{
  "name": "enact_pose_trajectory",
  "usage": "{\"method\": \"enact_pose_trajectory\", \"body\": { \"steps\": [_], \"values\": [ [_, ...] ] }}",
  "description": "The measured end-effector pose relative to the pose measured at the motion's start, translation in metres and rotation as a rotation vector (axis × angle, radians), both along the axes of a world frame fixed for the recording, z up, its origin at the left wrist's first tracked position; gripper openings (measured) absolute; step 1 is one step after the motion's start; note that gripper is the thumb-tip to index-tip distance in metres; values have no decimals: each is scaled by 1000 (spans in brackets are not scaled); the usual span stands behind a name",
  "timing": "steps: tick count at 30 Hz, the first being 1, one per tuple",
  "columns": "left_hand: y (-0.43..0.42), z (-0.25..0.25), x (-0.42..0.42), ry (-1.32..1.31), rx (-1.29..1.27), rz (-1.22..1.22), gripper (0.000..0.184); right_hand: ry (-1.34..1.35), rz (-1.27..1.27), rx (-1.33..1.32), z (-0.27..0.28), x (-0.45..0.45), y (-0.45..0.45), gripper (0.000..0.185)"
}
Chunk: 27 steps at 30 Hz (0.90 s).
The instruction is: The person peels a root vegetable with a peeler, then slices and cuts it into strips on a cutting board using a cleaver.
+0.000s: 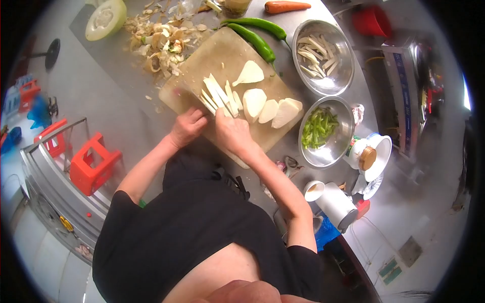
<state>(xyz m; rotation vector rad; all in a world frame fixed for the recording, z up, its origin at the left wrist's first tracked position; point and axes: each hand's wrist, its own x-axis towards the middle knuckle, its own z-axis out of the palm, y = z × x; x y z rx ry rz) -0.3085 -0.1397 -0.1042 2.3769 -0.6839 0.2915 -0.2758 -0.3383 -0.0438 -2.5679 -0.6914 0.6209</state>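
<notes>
On a wooden cutting board (212, 55), my left hand (189, 126) is closed at the lower left edge, around what looks like a knife handle. The blurred, greyish blade (188, 95) lies beside the cut pieces, and the handle is hidden by my fingers. My right hand (232, 132) has its fingers curled down on pale vegetable strips (216, 92). Just right of the strips sit thick pale vegetable slices (253, 103), with more slices (286, 112) toward the board's right corner. A single flat slice (250, 73) rests higher up.
Green peppers (257, 40) lie along the board's top edge, near a carrot (287, 6). To the right are metal bowls, one with pale strips (316, 55), another with cut green pepper (319, 127). Peelings (161, 45) and a cut melon (106, 19) occupy the upper left.
</notes>
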Motion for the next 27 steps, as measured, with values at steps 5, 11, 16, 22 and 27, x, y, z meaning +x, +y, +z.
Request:
{"method": "enact_pose_trajectory", "body": {
  "steps": [5, 11, 16, 22, 27],
  "values": [
    [-5, -2, 1, -58, -46, 42, 20, 64, 42, 11, 27, -2, -17, 21],
    [-10, -3, 1, -83, -62, 75, 19, 115, 37, -12, 27, -16, -22, 21],
    [-7, 0, 0, -82, -20, 74, 19, 38, -53, 61, -7, -10, -2, 19],
    [-9, -3, 15, -116, 10, 17, 23, -128, -94, 219, 0, -2, -28, 17],
    [-2, 8, 70, -27, 113, -240, 58, -376, -125, 505, 49, 21, -71, 17]
  ]
}}
